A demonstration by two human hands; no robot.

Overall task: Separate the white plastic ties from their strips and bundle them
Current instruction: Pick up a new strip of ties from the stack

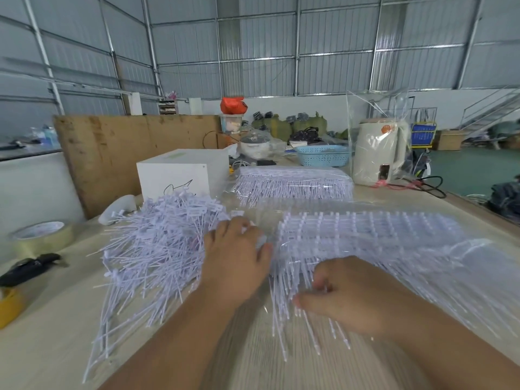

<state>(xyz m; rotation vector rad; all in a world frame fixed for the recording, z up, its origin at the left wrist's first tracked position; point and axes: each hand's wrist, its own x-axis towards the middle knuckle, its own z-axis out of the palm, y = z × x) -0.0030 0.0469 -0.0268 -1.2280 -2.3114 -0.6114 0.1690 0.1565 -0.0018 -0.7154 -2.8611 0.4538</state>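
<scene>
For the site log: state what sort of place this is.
Probably a warehouse or small factory workshop: corrugated metal walls, stuffed sacks piled at the back, and a worktable heaped with white plastic ties.

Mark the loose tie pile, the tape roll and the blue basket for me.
loose tie pile (157,243): head view, middle of the heap.
tape roll (42,239): head view, its outer side.
blue basket (323,159): head view, front wall.

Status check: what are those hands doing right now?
Left hand resting on loose ties. Right hand gripping ties on strips. Nothing blocking.
</scene>
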